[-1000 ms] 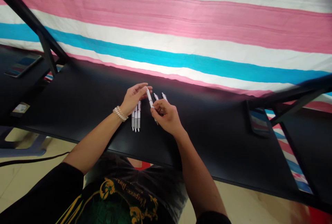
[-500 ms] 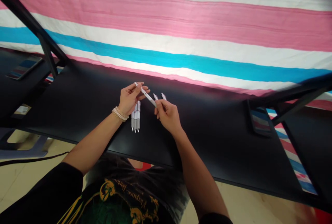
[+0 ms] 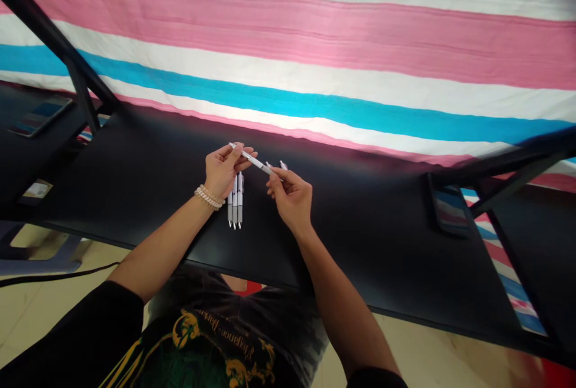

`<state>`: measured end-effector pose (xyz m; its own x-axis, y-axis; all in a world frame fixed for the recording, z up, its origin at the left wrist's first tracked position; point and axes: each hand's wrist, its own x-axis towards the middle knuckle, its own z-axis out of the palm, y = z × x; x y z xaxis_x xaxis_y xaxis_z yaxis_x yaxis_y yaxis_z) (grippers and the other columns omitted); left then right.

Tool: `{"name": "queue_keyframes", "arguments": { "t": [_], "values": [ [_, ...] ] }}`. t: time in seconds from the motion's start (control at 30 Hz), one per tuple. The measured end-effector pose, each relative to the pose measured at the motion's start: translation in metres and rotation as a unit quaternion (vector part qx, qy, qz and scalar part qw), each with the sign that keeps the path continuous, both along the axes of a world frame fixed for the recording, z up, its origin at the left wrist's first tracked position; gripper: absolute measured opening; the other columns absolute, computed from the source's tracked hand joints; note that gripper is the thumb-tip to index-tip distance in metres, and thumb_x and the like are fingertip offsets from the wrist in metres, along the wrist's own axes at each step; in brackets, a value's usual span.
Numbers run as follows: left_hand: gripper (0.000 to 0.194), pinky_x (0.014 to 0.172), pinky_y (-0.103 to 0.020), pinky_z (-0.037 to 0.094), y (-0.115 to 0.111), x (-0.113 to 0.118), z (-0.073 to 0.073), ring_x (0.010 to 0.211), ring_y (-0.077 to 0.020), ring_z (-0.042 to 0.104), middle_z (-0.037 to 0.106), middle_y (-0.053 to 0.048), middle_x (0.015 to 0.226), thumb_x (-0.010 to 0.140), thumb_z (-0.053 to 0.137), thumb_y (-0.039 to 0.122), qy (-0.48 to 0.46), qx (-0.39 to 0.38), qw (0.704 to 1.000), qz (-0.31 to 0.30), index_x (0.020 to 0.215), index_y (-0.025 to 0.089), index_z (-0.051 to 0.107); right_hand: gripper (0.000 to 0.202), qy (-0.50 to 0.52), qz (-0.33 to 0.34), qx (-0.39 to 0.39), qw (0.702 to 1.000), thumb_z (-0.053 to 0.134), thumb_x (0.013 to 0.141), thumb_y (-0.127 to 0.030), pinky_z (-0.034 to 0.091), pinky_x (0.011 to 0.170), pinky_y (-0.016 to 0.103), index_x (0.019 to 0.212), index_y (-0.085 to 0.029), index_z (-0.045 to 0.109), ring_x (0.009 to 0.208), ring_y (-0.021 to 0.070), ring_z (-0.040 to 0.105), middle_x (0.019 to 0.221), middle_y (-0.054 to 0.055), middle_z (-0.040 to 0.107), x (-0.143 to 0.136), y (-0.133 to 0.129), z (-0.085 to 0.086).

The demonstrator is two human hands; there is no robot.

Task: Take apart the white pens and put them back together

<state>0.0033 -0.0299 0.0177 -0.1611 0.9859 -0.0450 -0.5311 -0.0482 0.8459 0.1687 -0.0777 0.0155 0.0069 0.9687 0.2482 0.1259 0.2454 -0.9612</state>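
A white pen [image 3: 254, 161] with a grey grip is held slanting above the black table [image 3: 360, 226]. My left hand [image 3: 222, 169], with a beaded bracelet at the wrist, pinches its upper left end. The fingers of my right hand [image 3: 290, 196] are closed on its lower right end. Three white and grey pens [image 3: 234, 205] lie side by side below my left hand, tips toward me and their tops partly hidden by it. Behind my right hand the upper ends of two more pens [image 3: 283, 165] show; the rest is hidden.
A pink, white and blue striped cloth [image 3: 315, 34] hangs along the table's far side. Dark slanted bars [image 3: 83, 88] stand at left and right. One phone-like dark object [image 3: 450, 205] lies at the right, another [image 3: 40, 117] at far left.
The held pen has turned to a flatter slant. Its right end has risen slightly with my right hand, and my left hand has shifted a little to the left.
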Motion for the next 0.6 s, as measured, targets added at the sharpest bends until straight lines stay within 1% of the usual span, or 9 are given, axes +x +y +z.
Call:
{"name": "queue_keyframes", "arguments": {
  "t": [0.07,0.13,0.2,0.3,0.37,0.43,0.5,0.53,0.6],
  "values": [
    [0.035,0.090,-0.039,0.061,-0.0001,-0.0001,-0.0007,0.092,-0.0235,0.076,0.077,-0.011,0.092,0.075,0.083,0.040,-0.004,0.000,1.000,-0.001,0.090,0.012,0.069,0.027,0.011,-0.003,0.027,1.000,0.071,0.086,-0.036,0.059,0.076,0.032,0.110,-0.022,0.071,0.094,0.0191,0.068,0.106,0.008,0.068,-0.0001,0.0004,-0.0006],
    [0.035,0.090,-0.039,0.061,-0.0006,0.0001,-0.0008,0.091,-0.0234,0.076,0.076,-0.011,0.092,0.074,0.083,0.040,-0.009,0.002,1.000,-0.004,0.090,0.012,0.068,0.030,0.034,-0.001,0.019,0.999,0.069,0.088,-0.036,0.060,0.072,0.032,0.115,-0.023,0.069,0.089,0.0182,0.069,0.104,0.007,0.069,-0.0003,0.0005,-0.0002],
    [0.036,0.089,-0.039,0.061,-0.0012,0.0006,-0.0005,0.091,-0.0237,0.076,0.076,-0.011,0.091,0.074,0.084,0.040,-0.010,0.003,1.000,-0.007,0.089,0.012,0.068,0.026,0.037,-0.001,0.008,0.999,0.065,0.090,-0.037,0.060,0.069,0.032,0.111,-0.022,0.070,0.080,0.0166,0.069,0.099,0.007,0.070,-0.0006,0.0000,0.0005],
    [0.036,0.089,-0.039,0.061,-0.0021,0.0014,0.0000,0.092,-0.0241,0.076,0.076,-0.012,0.092,0.074,0.083,0.040,-0.004,-0.004,1.000,-0.007,0.089,0.012,0.067,0.027,0.021,-0.008,0.016,1.000,0.071,0.085,-0.037,0.061,0.073,0.033,0.108,-0.023,0.071,0.088,0.0179,0.069,0.109,0.008,0.069,-0.0015,-0.0011,0.0007],
    [0.035,0.089,-0.039,0.061,-0.0024,0.0020,0.0001,0.092,-0.0245,0.076,0.076,-0.012,0.092,0.074,0.083,0.040,-0.003,-0.007,1.000,-0.008,0.090,0.012,0.067,0.031,0.032,-0.010,-0.008,0.999,0.067,0.089,-0.040,0.060,0.064,0.031,0.114,-0.023,0.069,0.077,0.0161,0.069,0.099,0.006,0.071,-0.0021,-0.0015,0.0001],
    [0.035,0.088,-0.040,0.061,-0.0025,0.0024,0.0001,0.091,-0.0248,0.076,0.076,-0.012,0.091,0.075,0.083,0.039,-0.006,-0.005,1.000,-0.011,0.090,0.012,0.067,0.028,0.033,-0.018,-0.007,0.999,0.065,0.090,-0.043,0.059,0.060,0.030,0.108,-0.022,0.071,0.069,0.0149,0.067,0.094,0.006,0.070,-0.0021,-0.0011,-0.0005],
    [0.034,0.088,-0.040,0.061,-0.0027,0.0027,0.0001,0.090,-0.0248,0.076,0.076,-0.011,0.091,0.075,0.083,0.039,-0.009,-0.003,1.000,-0.011,0.089,0.012,0.067,0.026,0.021,-0.022,0.022,0.999,0.072,0.085,-0.042,0.061,0.068,0.031,0.103,-0.023,0.073,0.082,0.0171,0.070,0.108,0.008,0.069,-0.0018,-0.0003,-0.0009],
    [0.033,0.088,-0.041,0.061,-0.0028,0.0029,0.0002,0.090,-0.0248,0.076,0.076,-0.011,0.091,0.075,0.083,0.038,-0.009,-0.004,1.000,-0.011,0.089,0.012,0.067,0.029,0.019,-0.019,0.026,0.999,0.074,0.084,-0.042,0.061,0.070,0.032,0.106,-0.024,0.072,0.086,0.0177,0.070,0.112,0.008,0.068,-0.0015,0.0001,-0.0009],
    [0.033,0.089,-0.041,0.061,-0.0033,0.0033,0.0004,0.091,-0.0249,0.076,0.076,-0.011,0.091,0.075,0.083,0.038,-0.007,-0.008,1.000,-0.013,0.089,0.012,0.068,0.034,0.019,-0.008,0.003,1.000,0.067,0.089,-0.044,0.061,0.065,0.031,0.116,-0.023,0.068,0.079,0.0165,0.070,0.103,0.007,0.070,-0.0007,0.0006,-0.0005]
  ]
}}
